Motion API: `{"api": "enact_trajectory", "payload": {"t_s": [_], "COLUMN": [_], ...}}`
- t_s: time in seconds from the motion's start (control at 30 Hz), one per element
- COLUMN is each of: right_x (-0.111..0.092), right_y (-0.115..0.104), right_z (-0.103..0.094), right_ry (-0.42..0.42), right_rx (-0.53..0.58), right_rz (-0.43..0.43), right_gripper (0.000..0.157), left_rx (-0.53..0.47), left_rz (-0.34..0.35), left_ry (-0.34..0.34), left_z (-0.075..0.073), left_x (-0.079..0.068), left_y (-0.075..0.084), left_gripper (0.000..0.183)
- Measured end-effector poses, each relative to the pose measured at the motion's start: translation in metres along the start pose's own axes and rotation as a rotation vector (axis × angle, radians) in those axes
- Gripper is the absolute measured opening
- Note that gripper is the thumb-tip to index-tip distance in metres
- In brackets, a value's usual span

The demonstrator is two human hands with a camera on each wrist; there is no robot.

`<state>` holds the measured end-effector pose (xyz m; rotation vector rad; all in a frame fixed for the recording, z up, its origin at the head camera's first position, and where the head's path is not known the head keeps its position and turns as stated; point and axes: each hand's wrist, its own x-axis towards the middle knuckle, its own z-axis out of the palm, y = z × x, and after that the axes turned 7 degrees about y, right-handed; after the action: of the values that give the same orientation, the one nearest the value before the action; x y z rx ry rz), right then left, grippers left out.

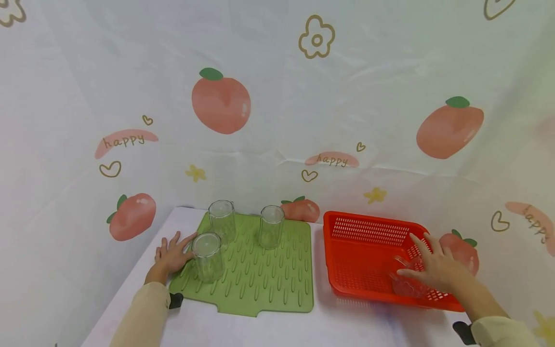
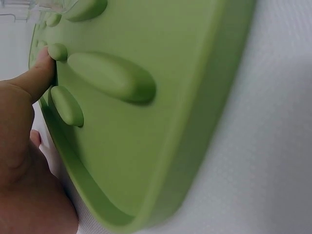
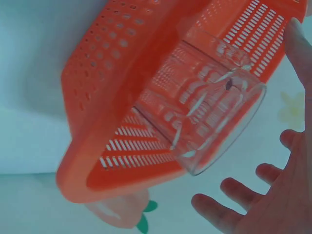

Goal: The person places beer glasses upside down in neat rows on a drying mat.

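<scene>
My left hand (image 1: 172,258) lies with fingers spread at the left edge of a green drying mat (image 1: 269,284). In the left wrist view, the thumb (image 2: 39,73) rests on the mat beside its raised ridges. Close to that hand stands a clear glass cup (image 1: 207,260). Two more clear glasses, one at the back left (image 1: 223,222) and another at the back middle (image 1: 271,228), also stand on the mat. My right hand (image 1: 444,270) hovers, fingers apart, over the right end of a red plastic basket (image 1: 360,253). Clear glassware (image 3: 214,107) lies inside, near but apart from the fingers.
A white cloth covers the table (image 1: 338,327). Behind it hangs a white curtain (image 1: 269,62) printed with peaches, hearts and flowers. The basket's slotted walls rise to the right of the mat, with a narrow strip of table between them.
</scene>
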<state>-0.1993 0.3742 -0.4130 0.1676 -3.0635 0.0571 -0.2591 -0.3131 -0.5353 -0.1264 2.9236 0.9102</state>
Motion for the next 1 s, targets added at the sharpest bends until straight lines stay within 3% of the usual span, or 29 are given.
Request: {"api": "enact_trajectory", "payload": {"t_s": [0.43,0.63,0.83,1.0], "right_x": [-0.006,-0.004,-0.002,0.002], "right_y": [0.006,0.010,0.010,0.011], "right_z": [0.011,0.013,0.014,0.014], "right_ry": [-0.029,-0.091,-0.099,-0.156], "right_rx": [0.015,0.065,0.061,0.051], "right_rz": [-0.032,-0.008,-0.029,-0.005], "right_gripper": [0.122,0.121,0.108,0.099], "left_rx": [-0.007,-0.013,-0.023,-0.034], "left_rz": [-0.006,-0.004,0.005,0.014], "left_ry": [-0.004,0.001,0.008,0.028], "left_z": [0.002,0.002,0.001,0.003], "left_x": [-0.002,-0.002,-0.002,-0.001], "left_y": [-0.007,-0.007,-0.008,-0.010], "left_gripper": [0.063,0.063,0.064,0.065]}}
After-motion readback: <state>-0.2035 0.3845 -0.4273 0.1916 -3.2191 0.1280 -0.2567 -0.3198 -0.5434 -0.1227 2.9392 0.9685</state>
